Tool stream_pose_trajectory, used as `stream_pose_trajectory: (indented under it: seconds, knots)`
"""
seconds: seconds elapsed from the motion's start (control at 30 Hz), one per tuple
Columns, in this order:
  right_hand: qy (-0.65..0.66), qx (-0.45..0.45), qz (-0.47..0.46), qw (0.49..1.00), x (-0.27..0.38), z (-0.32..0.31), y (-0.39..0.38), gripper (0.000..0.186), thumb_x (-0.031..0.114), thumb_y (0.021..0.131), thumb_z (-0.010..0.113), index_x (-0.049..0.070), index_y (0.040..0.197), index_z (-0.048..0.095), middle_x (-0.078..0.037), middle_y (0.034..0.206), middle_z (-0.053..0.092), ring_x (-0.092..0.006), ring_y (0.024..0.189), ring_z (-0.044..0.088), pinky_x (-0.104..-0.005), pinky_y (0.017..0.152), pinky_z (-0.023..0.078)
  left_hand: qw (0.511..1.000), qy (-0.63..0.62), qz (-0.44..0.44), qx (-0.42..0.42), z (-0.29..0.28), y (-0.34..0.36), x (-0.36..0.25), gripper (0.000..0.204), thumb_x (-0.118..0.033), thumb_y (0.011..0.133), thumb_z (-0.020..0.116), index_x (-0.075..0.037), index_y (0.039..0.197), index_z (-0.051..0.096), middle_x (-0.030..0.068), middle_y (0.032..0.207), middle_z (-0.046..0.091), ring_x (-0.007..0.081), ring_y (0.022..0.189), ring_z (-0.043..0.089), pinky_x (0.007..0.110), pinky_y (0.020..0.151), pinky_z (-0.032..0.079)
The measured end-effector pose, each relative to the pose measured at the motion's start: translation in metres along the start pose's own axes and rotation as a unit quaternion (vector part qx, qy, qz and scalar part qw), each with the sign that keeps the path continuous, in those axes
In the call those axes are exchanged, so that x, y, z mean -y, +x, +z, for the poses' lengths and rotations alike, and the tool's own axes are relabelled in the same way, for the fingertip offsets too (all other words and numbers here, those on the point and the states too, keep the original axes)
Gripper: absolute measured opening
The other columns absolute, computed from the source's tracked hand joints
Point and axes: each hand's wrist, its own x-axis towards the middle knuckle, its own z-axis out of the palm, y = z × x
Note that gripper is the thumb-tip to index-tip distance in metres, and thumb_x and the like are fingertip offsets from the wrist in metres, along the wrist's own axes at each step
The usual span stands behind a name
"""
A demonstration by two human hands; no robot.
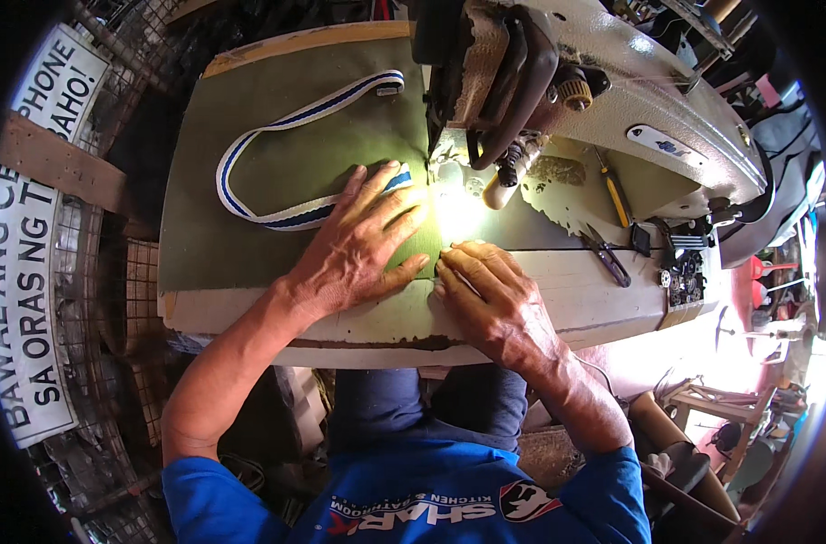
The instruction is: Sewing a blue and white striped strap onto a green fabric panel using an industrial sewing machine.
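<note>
A large sheet of olive-green fabric (295,91) covers the left part of the sewing machine table and reaches the needle area. On it lies a white webbing strap (228,156) with a blue stripe, curved in a loose loop. My left hand (358,240) rests on the fabric with its fingers spread, over one end of the strap. At the fabric's near right corner, my right hand (494,295) has its fingers pressed together on the edge; the fingertips are partly hidden. Both hands are in front of the sewing machine (594,63), whose lamp lights the needle area brightly.
Right of the needle lie a yellow-handled screwdriver (615,192) and thread snips (606,257). Small metal parts (685,278) sit at the table's right end. The worn front edge of the table (376,344) is close to my lap. A wire mesh with white signs (32,299) stands at the left.
</note>
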Motion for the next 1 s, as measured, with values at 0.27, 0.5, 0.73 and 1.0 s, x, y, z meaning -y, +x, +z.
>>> stream_pose_trajectory:
  seconds: [0.27,0.5,0.73,1.0]
  knots:
    - [-0.025,0.025,0.011,0.999,-0.018,0.004,0.022,0.028,0.02,0.087,0.066,-0.003,0.103,0.064,-0.017,0.11,0.062,-0.0318,0.105,0.061,-0.0404,0.09,0.05,1.0,-0.004,-0.011,0.016,0.002,0.017,0.025,0.05,-0.027,0.083,0.067,-0.004,0.126,0.057,0.0172,0.137,0.049,0.0391,0.14,0.036,0.058,0.117,0.024]
    - [-0.032,0.077,0.061,0.995,-0.029,0.0,0.037,0.034,0.022,0.088,0.067,-0.001,0.112,0.062,-0.016,0.112,0.061,-0.032,0.096,0.061,-0.0418,0.082,0.05,1.0,0.024,-0.007,-0.01,0.014,0.035,0.057,0.046,-0.038,0.086,0.067,-0.006,0.119,0.063,0.0132,0.131,0.054,0.038,0.137,0.039,0.059,0.115,0.028]
    - [-0.157,-0.051,0.156,0.974,-0.035,-0.093,-0.011,0.042,0.011,0.077,0.08,0.004,0.117,0.068,-0.014,0.123,0.064,-0.028,0.113,0.063,-0.0411,0.091,0.054,0.999,0.05,0.003,-0.022,0.02,0.054,0.087,0.048,-0.036,0.086,0.07,-0.006,0.122,0.059,0.0112,0.134,0.049,0.0367,0.138,0.038,0.06,0.115,0.03]
    - [-0.36,-0.205,0.325,0.85,-0.181,-0.293,-0.043,0.032,0.023,0.104,0.053,0.01,0.131,0.063,-0.008,0.127,0.066,-0.0195,0.116,0.063,-0.0325,0.097,0.049,0.999,0.027,-0.026,-0.015,0.019,0.059,0.09,0.054,-0.038,0.091,0.066,-0.003,0.13,0.056,0.0118,0.14,0.049,0.0338,0.142,0.034,0.052,0.121,0.021]
